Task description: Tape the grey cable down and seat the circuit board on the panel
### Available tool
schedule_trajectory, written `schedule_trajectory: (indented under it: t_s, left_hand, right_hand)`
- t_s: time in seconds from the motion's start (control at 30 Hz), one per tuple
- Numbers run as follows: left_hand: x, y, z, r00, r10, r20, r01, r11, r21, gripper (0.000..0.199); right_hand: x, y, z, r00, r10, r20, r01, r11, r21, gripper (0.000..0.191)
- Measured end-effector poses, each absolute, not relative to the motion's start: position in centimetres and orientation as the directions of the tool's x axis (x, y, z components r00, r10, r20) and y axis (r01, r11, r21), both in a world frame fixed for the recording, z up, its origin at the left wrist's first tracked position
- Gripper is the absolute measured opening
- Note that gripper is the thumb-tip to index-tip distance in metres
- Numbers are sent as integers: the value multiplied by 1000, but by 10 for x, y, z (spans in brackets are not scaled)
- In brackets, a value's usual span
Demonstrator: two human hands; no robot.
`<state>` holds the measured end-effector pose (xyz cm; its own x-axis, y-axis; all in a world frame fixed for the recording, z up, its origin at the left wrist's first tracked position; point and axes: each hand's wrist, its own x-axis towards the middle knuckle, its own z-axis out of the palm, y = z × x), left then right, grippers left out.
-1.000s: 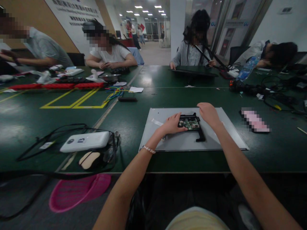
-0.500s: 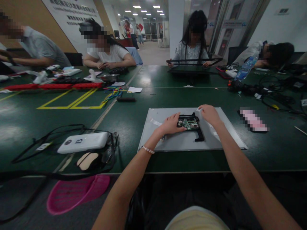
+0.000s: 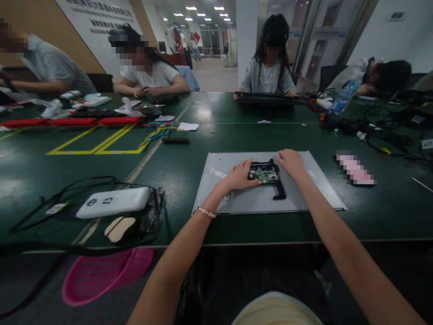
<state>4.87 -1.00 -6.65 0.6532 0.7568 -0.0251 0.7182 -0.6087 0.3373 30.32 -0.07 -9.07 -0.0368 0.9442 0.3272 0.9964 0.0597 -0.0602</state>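
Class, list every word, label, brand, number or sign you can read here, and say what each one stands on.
"13" (possibly "B"): white, oblong plastic device with rounded ends.
Too blurred to read: dark lettering on the large white wall sign.
Too blurred to read: lettering along the grey glass partition.
Too small to read: small white rectangular tag left of that device; any print on the green circuit board.

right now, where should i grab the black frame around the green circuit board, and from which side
Probably by the bare arm of the black frame that juts toward the wearer, pinched from the right: it is narrow, bends at its tip, and sits away from the green circuit board. The left hand holds the other end.
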Motion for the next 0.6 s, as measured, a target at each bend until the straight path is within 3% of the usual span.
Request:
schedule_trajectory:
  t_s: [0.4, 0.6]
  left_hand:
    - [48, -11, -64, 664, 748, -23, 707, -617, 346, 100]
    - [48, -10, -67, 652, 758, -13, 716, -611, 337, 100]
  right_hand:
    - [301, 0, -89, 57, 938, 341, 994, -20, -112, 31]
    - [280, 3, -83, -55, 890, 452, 940, 198, -277, 29]
